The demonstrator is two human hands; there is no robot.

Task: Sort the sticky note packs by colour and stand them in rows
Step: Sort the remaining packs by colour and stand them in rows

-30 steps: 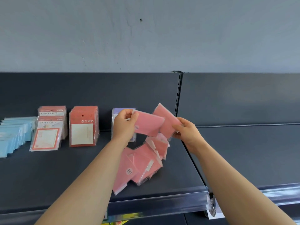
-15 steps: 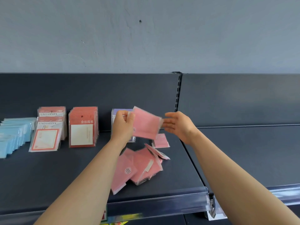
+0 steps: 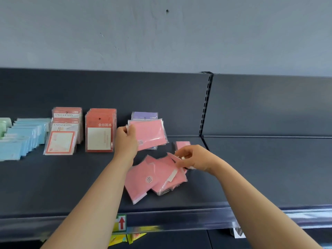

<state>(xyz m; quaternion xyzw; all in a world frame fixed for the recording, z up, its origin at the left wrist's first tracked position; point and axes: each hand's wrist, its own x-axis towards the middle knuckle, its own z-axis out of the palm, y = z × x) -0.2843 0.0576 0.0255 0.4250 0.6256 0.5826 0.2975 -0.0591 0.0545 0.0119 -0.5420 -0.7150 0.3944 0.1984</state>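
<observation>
Right hand (image 3: 195, 159), earlier open, now lowered to loose pile (image 3: 158, 177), centre frame; top pack (image 3: 171, 156) pinched. Pink stack (image 3: 150, 133) kept gripped by left hand (image 3: 125, 141).

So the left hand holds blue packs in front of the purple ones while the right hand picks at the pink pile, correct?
Not quite: the head view shows the left hand holding pink packs, not blue, before the purple packs; the right hand picks at the pink pile.
</observation>
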